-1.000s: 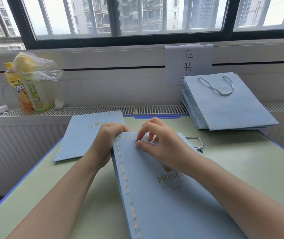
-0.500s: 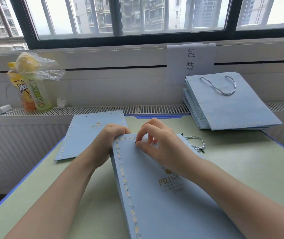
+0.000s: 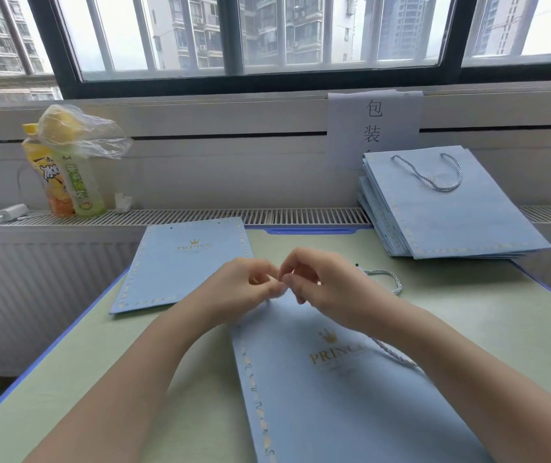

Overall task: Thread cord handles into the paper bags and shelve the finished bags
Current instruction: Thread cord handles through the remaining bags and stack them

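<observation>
I've got both hands meeting at the top edge of the near paper bag (image 3: 334, 396), the blue one lying flat on the desk (image 3: 468, 312) at my six o'clock. My left hand (image 3: 240, 289) has its fingers curled in, tips pinched together right at the bag's top edge; the blur there hides what sits between them, so I cannot tell whether it pinches the cord end or the paper. My right hand (image 3: 327, 289) is curled the same way, fingertips almost touching the left hand's, and what it pinches is equally hidden, so its grip is unclear too.

The cord handle (image 3: 387, 279) shows as a twisted loop just past my right hand at about one o'clock, lying on the desk beyond the bag's top edge. Another length of cord (image 3: 394, 354) runs across the bag's face beside my right forearm.

At eleven o'clock a second flat bag (image 3: 184, 265) lies on the desk with no cord showing in its two holes. At two o'clock the stack of finished bags (image 3: 451, 215) leans at the desk's far corner, the top one with its handle (image 3: 434, 175) threaded. Behind it a paper sign (image 3: 374, 121) is stuck to the wall. Far at ten o'clock, two drink bottles (image 3: 67, 182) stand on the radiator ledge (image 3: 267, 215) with a plastic bag (image 3: 83, 132) draped over them, and a white charger (image 3: 13, 212) lies beside them.
</observation>
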The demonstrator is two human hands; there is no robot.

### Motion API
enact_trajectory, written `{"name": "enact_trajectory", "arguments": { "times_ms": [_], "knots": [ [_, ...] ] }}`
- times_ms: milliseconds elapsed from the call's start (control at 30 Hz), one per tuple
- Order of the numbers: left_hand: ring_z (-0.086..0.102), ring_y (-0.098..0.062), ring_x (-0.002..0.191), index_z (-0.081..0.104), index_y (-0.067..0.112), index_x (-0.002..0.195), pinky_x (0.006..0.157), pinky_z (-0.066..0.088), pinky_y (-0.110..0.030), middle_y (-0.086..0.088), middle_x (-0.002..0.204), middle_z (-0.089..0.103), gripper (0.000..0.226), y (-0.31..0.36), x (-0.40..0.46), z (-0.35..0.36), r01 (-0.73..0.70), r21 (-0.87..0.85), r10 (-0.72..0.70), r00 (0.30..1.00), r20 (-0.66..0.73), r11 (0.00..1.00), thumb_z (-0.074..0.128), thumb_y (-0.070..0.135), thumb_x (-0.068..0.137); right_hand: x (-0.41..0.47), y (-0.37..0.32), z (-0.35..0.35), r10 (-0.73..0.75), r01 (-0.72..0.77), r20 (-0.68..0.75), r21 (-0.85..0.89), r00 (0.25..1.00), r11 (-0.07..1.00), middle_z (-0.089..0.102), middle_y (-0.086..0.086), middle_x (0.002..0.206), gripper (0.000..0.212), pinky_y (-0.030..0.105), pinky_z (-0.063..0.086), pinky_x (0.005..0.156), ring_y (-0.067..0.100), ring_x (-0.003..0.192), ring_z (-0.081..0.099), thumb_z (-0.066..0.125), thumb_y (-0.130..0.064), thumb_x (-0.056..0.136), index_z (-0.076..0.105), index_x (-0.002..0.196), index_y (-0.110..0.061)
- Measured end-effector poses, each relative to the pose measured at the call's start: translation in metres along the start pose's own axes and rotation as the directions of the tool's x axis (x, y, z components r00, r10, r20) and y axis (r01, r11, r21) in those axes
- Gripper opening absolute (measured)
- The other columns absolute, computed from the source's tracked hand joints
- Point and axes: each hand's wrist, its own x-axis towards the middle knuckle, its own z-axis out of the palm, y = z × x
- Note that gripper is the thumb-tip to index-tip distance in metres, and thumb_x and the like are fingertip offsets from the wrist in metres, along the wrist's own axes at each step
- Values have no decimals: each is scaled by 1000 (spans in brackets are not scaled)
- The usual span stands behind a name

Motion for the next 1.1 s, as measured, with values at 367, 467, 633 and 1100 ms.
{"name": "enact_trajectory", "arguments": {
  "times_ms": [367, 467, 633, 1100],
  "knots": [
    [50, -10, 69, 66, 20, 91, 68, 39, -24, 5, 74, 59, 4, -7, -5, -25, 132, 91, -146, 973, 181, 987, 62, 20, 91, 3, 10, -38, -3, 82, -401, 179, 916, 980, 50, -2, 55, 8, 13, 33, 50, 3, 47, 41, 52, -5, 95, 58, 89, -8],
    [52, -11, 72, 62, 20, 100, 71, 41, -24, 7, 79, 60, 9, -9, -7, -26, 206, 249, -266, 933, 242, 946, 58, 21, 92, 3, 15, -39, -31, 70, -283, 128, 959, 989, 54, -7, 64, 9, 12, 37, 59, 2, 58, 48, 61, -11, 90, 60, 94, -18],
    [50, -12, 97, 60, 24, 109, 84, 36, -26, 10, 103, 53, 36, -5, -8, -28, 291, 433, -364, 926, 95, 853, 44, 53, 94, 3, 44, -46, -168, -13, -255, -584, 952, 812, 51, -1, 84, 31, 27, 35, 73, 26, 87, 51, 56, 13, 82, 65, 105, -6],
    [57, -19, 94, 53, 23, 123, 87, 46, -34, 4, 95, 58, 44, 12, -3, 22, 181, 201, -147, 974, -171, 963, 57, 50, 89, 5, 22, -15, 147, -130, -141, 119, 979, 984, 65, -1, 70, 19, 17, 46, 60, 7, 62, 60, 47, -8, 97, 65, 92, -9]
  ]
}}
